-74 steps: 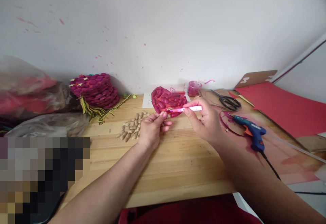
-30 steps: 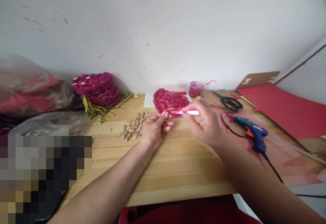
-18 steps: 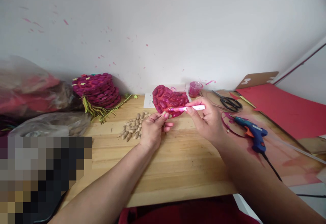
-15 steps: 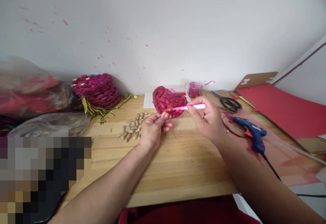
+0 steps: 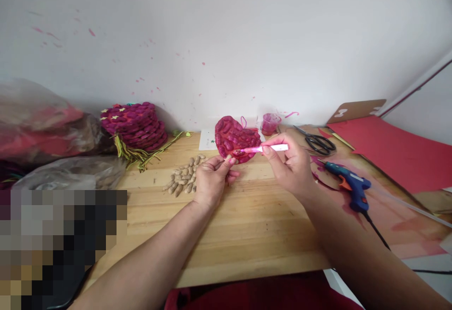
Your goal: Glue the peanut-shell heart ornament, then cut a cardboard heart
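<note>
My left hand [image 5: 214,178] pinches the lower edge of a heart-shaped piece [image 5: 235,136] covered with magenta-painted peanuts, holding it tilted up above the table. A small pink loop shows at its top. In my right hand [image 5: 288,162] is a slim paintbrush [image 5: 275,148] with a white handle; its pink-stained tip rests on the lower middle of the heart. Just left of my left hand lies a pile of plain peanuts [image 5: 181,177]. Behind the heart are a white card [image 5: 206,140] and a clear cup of pink paint [image 5: 270,123].
Stacked magenta peanut pieces [image 5: 136,126] with yellow-green cords stand at the back left, beside plastic bags [image 5: 45,122]. On the right are black scissors [image 5: 319,144], a blue glue gun [image 5: 353,185] and red sheets [image 5: 399,152]. A paint-spotted wall [image 5: 226,42] rises behind the wooden table [image 5: 243,234].
The heart has turned a little in my left hand and shifted slightly right, so its pink loop shows more. My right hand and the brush have moved slightly right.
</note>
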Motion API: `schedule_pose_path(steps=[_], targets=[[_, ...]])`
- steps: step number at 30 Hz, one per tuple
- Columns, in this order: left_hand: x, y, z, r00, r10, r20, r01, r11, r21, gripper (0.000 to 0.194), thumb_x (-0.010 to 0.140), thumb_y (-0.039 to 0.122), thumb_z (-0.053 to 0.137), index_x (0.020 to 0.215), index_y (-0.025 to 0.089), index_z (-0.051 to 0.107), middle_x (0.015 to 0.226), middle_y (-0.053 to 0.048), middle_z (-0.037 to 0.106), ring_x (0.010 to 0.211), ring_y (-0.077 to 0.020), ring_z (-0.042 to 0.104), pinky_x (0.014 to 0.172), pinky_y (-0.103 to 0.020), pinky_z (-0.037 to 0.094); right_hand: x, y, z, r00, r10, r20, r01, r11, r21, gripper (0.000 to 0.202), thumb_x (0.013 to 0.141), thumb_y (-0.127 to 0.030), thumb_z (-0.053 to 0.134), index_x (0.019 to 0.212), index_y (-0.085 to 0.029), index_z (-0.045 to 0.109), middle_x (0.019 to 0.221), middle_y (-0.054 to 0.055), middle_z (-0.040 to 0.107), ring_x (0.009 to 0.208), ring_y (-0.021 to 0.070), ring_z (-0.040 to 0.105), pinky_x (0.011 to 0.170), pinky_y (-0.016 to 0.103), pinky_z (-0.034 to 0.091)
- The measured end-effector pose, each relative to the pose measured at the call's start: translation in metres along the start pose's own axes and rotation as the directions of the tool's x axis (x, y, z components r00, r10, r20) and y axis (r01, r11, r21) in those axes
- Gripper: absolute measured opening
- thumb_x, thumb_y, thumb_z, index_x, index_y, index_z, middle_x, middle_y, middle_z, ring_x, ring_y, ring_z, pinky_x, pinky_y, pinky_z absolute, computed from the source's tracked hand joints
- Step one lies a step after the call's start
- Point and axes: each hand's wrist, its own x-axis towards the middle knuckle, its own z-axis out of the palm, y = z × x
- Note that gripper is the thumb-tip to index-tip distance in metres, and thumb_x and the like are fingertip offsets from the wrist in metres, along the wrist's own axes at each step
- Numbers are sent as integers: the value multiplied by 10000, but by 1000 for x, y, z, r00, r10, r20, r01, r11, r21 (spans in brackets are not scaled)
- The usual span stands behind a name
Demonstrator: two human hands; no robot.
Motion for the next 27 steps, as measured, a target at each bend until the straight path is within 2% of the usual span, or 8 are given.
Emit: schedule_pose_path(steps=[4, 10, 14, 20, 27], targets=[[1, -1, -1, 1000, 19, 10, -19, 999, 39, 429, 597, 434, 916, 810, 114, 726, 652, -24, 706, 500, -111, 656, 429, -158, 472, 0, -4, 0, 999, -24, 23, 25, 1000, -6, 20, 927, -246, 638, 935, -229, 643, 899, 35, 702, 882, 217, 664, 829, 391, 499], [2, 0, -1, 1000, 20, -4, -19, 998, 62, 449, 579, 468, 919, 786, 125, 717, 630, -18, 695, 498, -119, 650, 428, -169, 466, 1, -6, -2, 1000, -28, -4, 28, 999, -39, 15, 925, -239, 639, 925, -225, 634, 883, 32, 700, 856, 208, 663, 805, 373, 500], [1, 1, -1, 1000, 22, 8, -23, 997, 70, 467, 570, 472, 922, 815, 123, 731, 644, -24, 705, 511, -128, 658, 426, -175, 466, -1, -11, 1, 998, -52, 38, 54, 997, -58, 14, 926, -235, 633, 928, -222, 635, 882, 33, 704, 871, 213, 663, 812, 379, 492], [0, 1, 0, 1000, 10, 10, -10, 999, 34, 446, 575, 450, 923, 790, 116, 721, 635, -22, 699, 477, -101, 633, 422, -159, 451, 0, -5, 0, 1000, -1, 23, 1, 999, -36, 28, 928, -255, 633, 935, -229, 638, 909, 38, 702, 871, 216, 658, 814, 392, 497], [1, 2, -1, 1000, 8, 3, -8, 999, 44, 447, 567, 448, 928, 792, 122, 722, 625, -16, 687, 488, -115, 647, 427, -170, 457, 1, -5, 0, 999, 36, 16, -36, 999, 3, 52, 933, -287, 628, 927, -236, 635, 922, 47, 703, 892, 228, 655, 775, 392, 502]])
